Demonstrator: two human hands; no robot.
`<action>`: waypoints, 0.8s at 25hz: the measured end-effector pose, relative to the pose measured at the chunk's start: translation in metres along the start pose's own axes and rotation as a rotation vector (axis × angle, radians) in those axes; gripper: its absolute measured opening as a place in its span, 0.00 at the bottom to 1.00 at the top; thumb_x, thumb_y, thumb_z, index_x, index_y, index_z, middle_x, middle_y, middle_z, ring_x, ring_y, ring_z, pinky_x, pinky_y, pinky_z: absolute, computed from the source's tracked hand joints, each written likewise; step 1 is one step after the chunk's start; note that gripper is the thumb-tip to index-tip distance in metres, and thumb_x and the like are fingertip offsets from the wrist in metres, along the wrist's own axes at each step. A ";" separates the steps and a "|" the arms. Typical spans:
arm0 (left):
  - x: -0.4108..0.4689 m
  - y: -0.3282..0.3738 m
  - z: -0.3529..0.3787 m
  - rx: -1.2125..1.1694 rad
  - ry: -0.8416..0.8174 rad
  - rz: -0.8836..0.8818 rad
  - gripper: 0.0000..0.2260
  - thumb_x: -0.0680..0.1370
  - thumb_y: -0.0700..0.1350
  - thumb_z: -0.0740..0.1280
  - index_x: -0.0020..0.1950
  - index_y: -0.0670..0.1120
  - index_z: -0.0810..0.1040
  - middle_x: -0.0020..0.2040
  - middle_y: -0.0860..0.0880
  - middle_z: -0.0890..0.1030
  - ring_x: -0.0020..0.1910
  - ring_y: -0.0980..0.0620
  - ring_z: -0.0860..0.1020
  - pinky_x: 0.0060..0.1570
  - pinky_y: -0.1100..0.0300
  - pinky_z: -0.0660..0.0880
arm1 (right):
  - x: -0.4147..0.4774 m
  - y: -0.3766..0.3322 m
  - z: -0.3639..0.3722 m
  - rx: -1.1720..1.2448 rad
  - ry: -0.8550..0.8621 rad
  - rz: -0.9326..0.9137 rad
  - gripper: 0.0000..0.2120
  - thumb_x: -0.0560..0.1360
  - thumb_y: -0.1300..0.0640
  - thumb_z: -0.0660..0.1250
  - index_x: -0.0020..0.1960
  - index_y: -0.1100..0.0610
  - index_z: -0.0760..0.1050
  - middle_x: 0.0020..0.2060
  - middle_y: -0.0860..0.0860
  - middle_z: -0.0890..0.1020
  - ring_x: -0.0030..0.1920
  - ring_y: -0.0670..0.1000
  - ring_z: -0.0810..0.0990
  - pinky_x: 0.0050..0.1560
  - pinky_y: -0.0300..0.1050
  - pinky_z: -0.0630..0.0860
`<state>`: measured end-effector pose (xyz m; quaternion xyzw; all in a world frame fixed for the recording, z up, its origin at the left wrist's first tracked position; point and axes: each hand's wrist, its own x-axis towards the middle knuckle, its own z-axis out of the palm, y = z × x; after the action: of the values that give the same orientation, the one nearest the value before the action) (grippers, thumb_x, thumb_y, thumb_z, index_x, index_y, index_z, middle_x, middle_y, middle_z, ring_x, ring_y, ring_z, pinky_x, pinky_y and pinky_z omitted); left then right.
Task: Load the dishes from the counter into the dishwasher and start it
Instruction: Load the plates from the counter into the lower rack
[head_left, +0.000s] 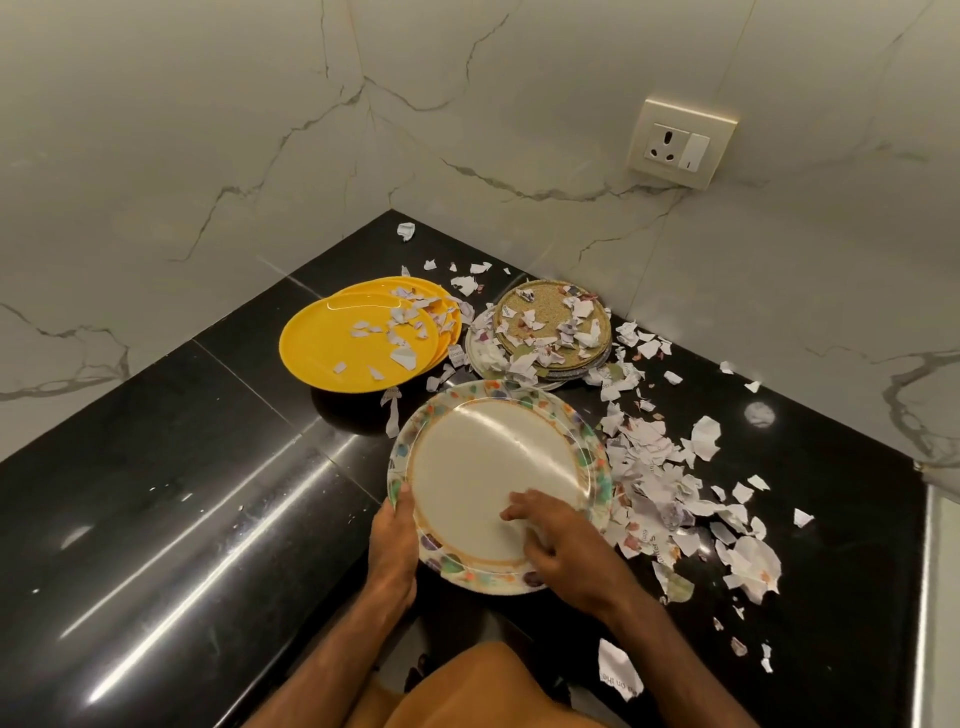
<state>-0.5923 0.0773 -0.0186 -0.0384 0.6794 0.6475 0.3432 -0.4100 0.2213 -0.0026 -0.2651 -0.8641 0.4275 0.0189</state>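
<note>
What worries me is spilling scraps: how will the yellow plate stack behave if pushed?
The yellow plate stack sits fanned, so upper plates would probably slip apart. Its loose paper scraps would likely scatter. The glossy counter probably lets it glide easily.

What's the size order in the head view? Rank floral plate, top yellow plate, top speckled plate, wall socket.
1. floral plate: largest, though nearest the camera.
2. top yellow plate.
3. top speckled plate and wall socket: look alike, so not ranked.
</note>
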 end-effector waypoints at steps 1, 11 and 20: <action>-0.001 0.005 0.001 0.006 -0.013 0.017 0.19 0.84 0.58 0.59 0.62 0.46 0.80 0.49 0.44 0.88 0.47 0.43 0.87 0.46 0.47 0.84 | 0.004 -0.012 0.005 -0.019 -0.085 -0.067 0.20 0.84 0.53 0.61 0.74 0.39 0.72 0.78 0.37 0.66 0.80 0.37 0.57 0.77 0.41 0.63; -0.025 0.038 0.037 0.139 -0.156 0.101 0.30 0.78 0.75 0.53 0.59 0.57 0.84 0.53 0.54 0.87 0.56 0.53 0.85 0.61 0.46 0.80 | 0.083 -0.087 0.014 -0.317 0.166 -0.089 0.29 0.87 0.42 0.41 0.84 0.46 0.35 0.83 0.40 0.35 0.80 0.39 0.31 0.83 0.52 0.38; -0.022 0.048 0.051 0.262 -0.070 0.336 0.22 0.85 0.62 0.56 0.41 0.54 0.81 0.38 0.52 0.85 0.40 0.51 0.84 0.45 0.50 0.82 | 0.116 -0.038 -0.035 -0.196 0.445 0.159 0.35 0.85 0.33 0.42 0.83 0.45 0.32 0.83 0.43 0.36 0.82 0.45 0.34 0.82 0.53 0.35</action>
<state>-0.5782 0.1222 0.0374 0.1427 0.7425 0.6025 0.2558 -0.5176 0.2832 0.0251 -0.4202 -0.8524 0.2729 0.1493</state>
